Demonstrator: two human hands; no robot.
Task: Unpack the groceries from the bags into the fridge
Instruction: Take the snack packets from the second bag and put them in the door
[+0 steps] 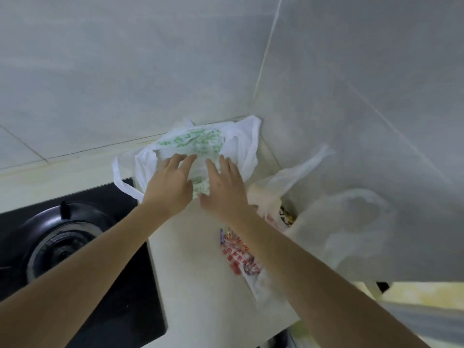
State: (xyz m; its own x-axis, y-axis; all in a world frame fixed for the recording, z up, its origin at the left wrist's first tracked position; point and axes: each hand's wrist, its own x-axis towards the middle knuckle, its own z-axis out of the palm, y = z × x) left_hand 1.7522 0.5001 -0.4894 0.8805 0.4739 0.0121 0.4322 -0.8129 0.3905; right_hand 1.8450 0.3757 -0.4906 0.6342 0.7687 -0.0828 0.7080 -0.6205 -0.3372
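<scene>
A white plastic bag with green print [198, 144] lies on the pale counter [195, 259] in the corner by the tiled wall. My left hand [170, 184] rests on its near left side with fingers spread. My right hand [226, 187] lies flat on the bag just to the right, fingers spread too. Neither hand grips anything that I can see. A clear bag with red print [238, 254] lies nearer on the counter, partly under my right forearm. Another whitish bag [283, 187] stands against the right wall. No fridge is in view.
A black gas hob with a round burner [62, 242] fills the left side of the counter. Tiled walls [125, 71] meet in the corner behind the bags. A further translucent bag [351, 229] leans at the right. The counter's edge drops off at the lower right.
</scene>
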